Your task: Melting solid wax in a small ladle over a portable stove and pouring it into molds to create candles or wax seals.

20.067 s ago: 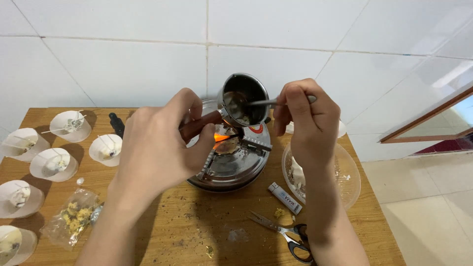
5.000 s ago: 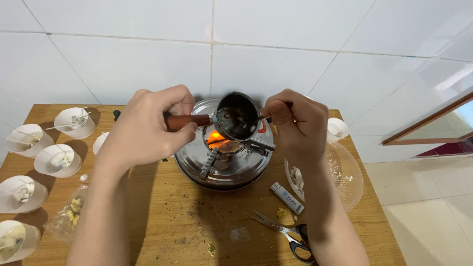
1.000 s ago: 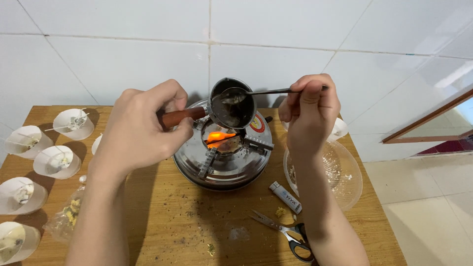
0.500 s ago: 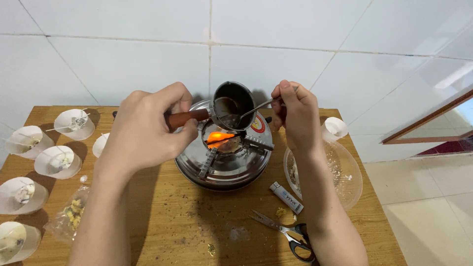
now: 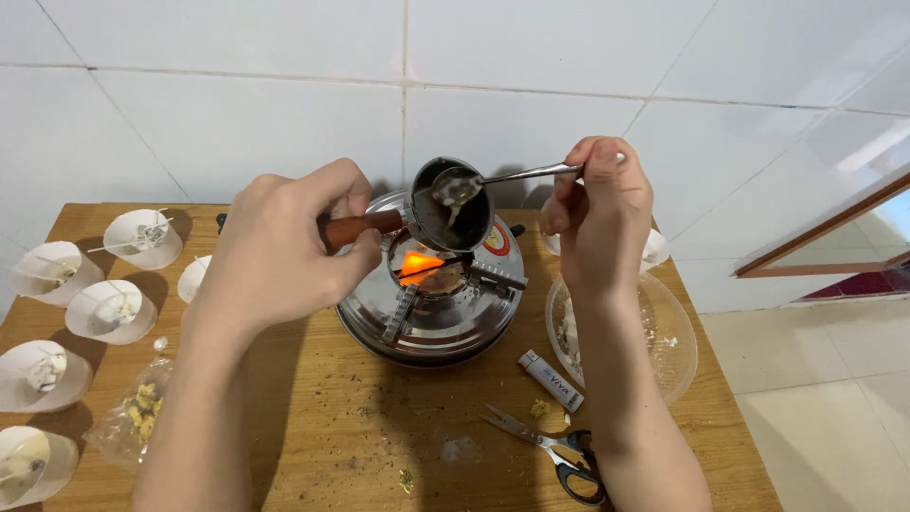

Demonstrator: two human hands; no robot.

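**Head view: a small pot held over the flame, a spoon lifted from it**

Head camera, looking down: the left hand has its grip closed around the reddish-brown handle of a small metal pot, holding it tilted just above the flame of a round steel burner that stands on the wooden desk. The right hand pinches the end of a metal spoon between fingers and thumb; the spoon's bowl sits at the pot's mouth, carrying a pale, soft lump that drips back into the pot.

The step in hand looks like melting and stirring — the contents seem only partly liquid, since the lump still clings to the spoon. The next move would call for keeping the pot steady over the heat and working the spoon around inside without tipping the rim further, as the pot already leans toward the right hand.

Around them: several white paper cups with wicks and pale bits inside line the left edge of the desk, and a small clear bag of yellowish pieces lies near them. To the right of the burner sits a clear plastic bowl — partly behind the right forearm — with a lighter just beside it and scissors nearer the front edge.
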